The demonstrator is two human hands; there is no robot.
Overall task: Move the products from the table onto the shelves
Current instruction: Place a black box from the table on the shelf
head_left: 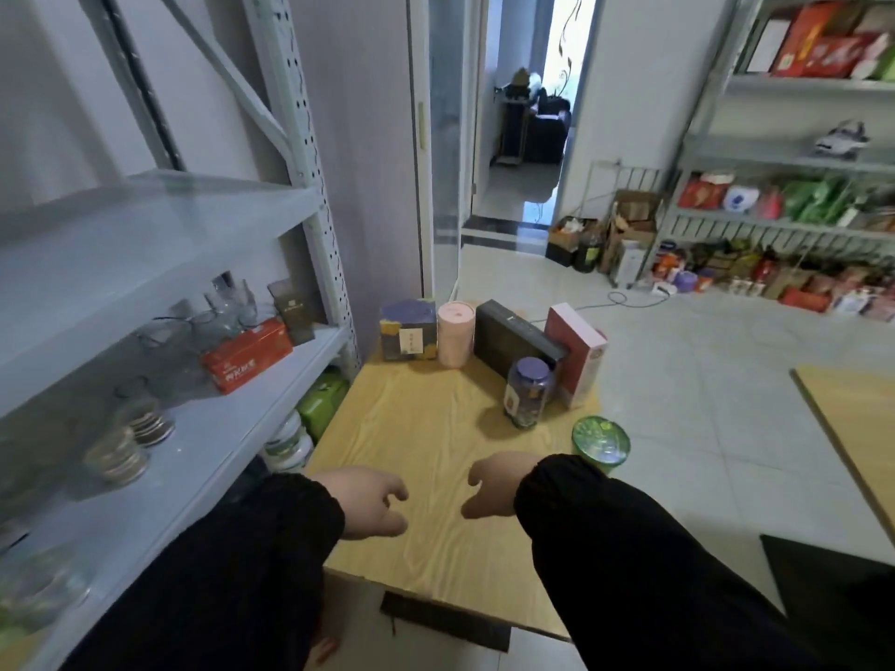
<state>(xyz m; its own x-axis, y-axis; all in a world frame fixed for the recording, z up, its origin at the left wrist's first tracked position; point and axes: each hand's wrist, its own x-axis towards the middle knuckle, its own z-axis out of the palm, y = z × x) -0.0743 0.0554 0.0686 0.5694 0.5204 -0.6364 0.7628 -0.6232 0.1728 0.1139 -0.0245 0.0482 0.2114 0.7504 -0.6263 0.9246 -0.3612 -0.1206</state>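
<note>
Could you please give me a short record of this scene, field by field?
table: wooden top, six products on it
back row, left to right: purple box, pink tube, black box, pink-and-white box
nearer: jar with purple lid; green tub at the right edge
left hand: empty, above the table
right hand: empty, above the table
shelf: left of the table, holds glasses and an orange box
progress: six products not yet shelved
</note>
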